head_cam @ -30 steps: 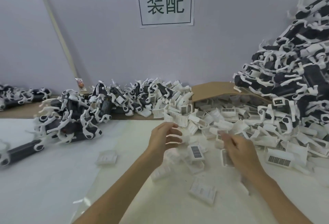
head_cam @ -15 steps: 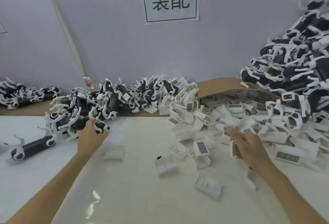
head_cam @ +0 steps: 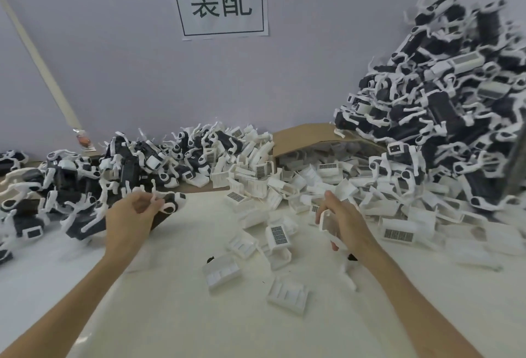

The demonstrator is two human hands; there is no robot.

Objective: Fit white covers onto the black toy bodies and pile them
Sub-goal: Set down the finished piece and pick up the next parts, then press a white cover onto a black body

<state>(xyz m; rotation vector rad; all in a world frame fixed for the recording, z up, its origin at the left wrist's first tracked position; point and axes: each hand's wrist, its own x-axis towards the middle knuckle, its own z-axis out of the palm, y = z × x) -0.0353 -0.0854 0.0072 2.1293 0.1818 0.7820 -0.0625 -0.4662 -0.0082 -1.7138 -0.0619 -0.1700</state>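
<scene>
Left big pile point(head_cam: 444, 118), likely finished, alone, well right of the right fingers. Swung left hand point(head_cam: 131, 215) off the loose covers point(head_cam: 284, 186) to the left heap point(head_cam: 71, 186); curled its fingers round one black body point(head_cam: 173, 205), poking past the fingertips. Kept right hand point(head_cam: 344, 221) gripping a white cover point(head_cam: 327, 222) under its curled fingers. Had both halves in hand, so fitting probably next.

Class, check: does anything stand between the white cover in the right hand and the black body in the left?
Nothing visible blocks it. The right hand holds the white cover, the left hand grips the black toy body; only loose covers lie on the table between.
</scene>
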